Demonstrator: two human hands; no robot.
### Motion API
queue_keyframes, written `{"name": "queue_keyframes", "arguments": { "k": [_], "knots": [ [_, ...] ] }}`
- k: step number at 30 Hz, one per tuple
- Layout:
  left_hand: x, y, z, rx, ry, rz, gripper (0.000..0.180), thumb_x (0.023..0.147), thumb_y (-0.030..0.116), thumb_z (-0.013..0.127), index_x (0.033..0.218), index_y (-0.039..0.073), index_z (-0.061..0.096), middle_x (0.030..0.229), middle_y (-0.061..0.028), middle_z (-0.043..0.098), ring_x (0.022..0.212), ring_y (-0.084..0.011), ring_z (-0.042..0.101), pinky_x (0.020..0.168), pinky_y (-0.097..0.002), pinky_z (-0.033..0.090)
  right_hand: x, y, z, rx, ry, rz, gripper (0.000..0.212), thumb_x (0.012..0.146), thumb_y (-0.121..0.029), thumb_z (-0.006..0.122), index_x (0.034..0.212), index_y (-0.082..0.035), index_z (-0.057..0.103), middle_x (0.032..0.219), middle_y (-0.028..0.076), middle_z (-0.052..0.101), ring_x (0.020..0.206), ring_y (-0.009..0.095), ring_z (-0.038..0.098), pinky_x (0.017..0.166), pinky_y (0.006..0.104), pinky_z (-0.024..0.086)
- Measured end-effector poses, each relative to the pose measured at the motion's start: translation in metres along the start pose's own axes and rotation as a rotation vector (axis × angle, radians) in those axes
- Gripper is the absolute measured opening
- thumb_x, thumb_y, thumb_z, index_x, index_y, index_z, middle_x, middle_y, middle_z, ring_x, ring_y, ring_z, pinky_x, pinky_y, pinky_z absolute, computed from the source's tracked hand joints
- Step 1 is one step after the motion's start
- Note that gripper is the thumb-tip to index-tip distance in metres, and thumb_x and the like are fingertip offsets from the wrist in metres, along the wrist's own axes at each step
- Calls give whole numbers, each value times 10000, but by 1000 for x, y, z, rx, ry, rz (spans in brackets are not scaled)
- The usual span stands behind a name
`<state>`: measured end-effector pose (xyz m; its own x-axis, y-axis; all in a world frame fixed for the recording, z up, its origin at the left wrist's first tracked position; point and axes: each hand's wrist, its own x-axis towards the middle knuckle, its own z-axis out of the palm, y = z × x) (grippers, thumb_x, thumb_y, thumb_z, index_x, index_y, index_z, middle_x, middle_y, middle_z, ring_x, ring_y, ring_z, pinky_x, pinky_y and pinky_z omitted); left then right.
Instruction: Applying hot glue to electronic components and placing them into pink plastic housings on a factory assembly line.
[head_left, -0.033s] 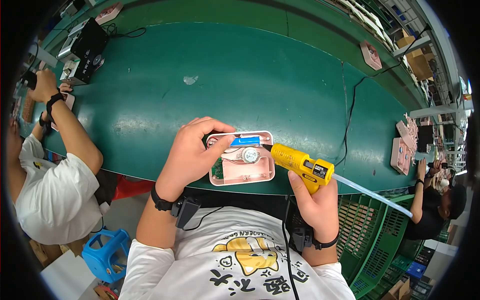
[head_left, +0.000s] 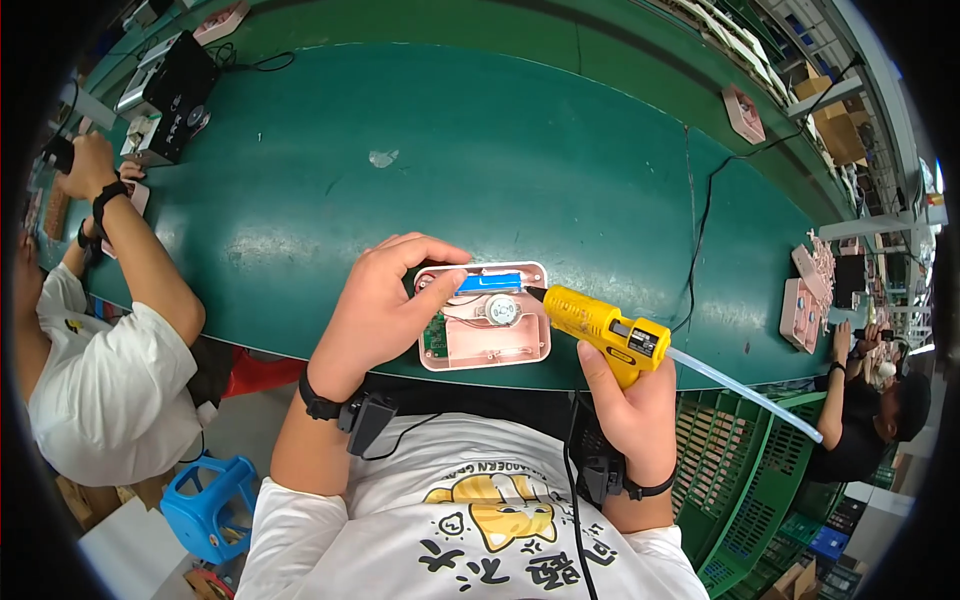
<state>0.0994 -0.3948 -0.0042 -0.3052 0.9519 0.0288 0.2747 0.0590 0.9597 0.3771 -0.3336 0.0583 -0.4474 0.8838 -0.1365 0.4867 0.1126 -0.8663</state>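
Head; left hand [head_left: 385, 305] grips pink case [head_left: 475, 345]; right hand [head_left: 640, 415] grasps yellow glue gun [head_left: 588, 318] (black printed label [head_left: 643, 341])

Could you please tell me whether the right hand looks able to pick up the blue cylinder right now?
Probably not: the right hand holds the yellow glue gun, and the left hand has its thumb at the left end of the blue cylinder.

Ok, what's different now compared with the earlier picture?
Nothing has visibly moved, been taken hold of or let go. The left hand keeps its grip on the pink case, thumb at the blue cylinder; the right hand still holds the yellow glue gun, nozzle near the cylinder's right end.
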Motion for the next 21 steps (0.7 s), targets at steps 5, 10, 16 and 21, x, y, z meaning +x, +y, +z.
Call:
{"name": "queue_keyframes", "arguments": {
  "k": [5, 10, 16, 21],
  "knots": [
    [-6, -4, -5, 219, -20, 214, 313, 911, 79, 657, 1211, 67, 744, 1165, -85, 737, 1072, -267, 651, 953, -417, 442, 5, -10, 17, 84, -87, -37, 257, 1018, -110, 750, 1208, 61, 730, 981, 48, 762, 839, 81, 646, 739, 263, 525],
    [-11, 0, 0, 307, -36, 230, 433, 863, 50, 595, 1279, 88, 708, 1244, -68, 712, 1142, -273, 624, 981, -416, 408, 16, -13, 28, -24, -155, -69, 255, 1006, -178, 747, 1158, 27, 735, 834, 133, 751, 715, 253, 719, 679, 349, 550],
    [-13, 0, -3, 312, -34, 229, 441, 853, 65, 580, 1276, 86, 701, 1242, -70, 702, 1140, -266, 611, 957, -407, 398, 13, -12, 27, -41, -161, -34, 265, 1011, -160, 748, 1188, 38, 732, 877, 107, 750, 766, 198, 702, 706, 326, 548],
    [-11, 1, -2, 331, -29, 242, 439, 845, 64, 567, 1266, 69, 693, 1234, -72, 699, 1115, -262, 608, 937, -396, 392, 17, -13, 29, 28, -68, -105, 258, 1010, -174, 742, 1168, 29, 734, 885, 160, 753, 768, 263, 739, 709, 354, 560]
  ]
}}
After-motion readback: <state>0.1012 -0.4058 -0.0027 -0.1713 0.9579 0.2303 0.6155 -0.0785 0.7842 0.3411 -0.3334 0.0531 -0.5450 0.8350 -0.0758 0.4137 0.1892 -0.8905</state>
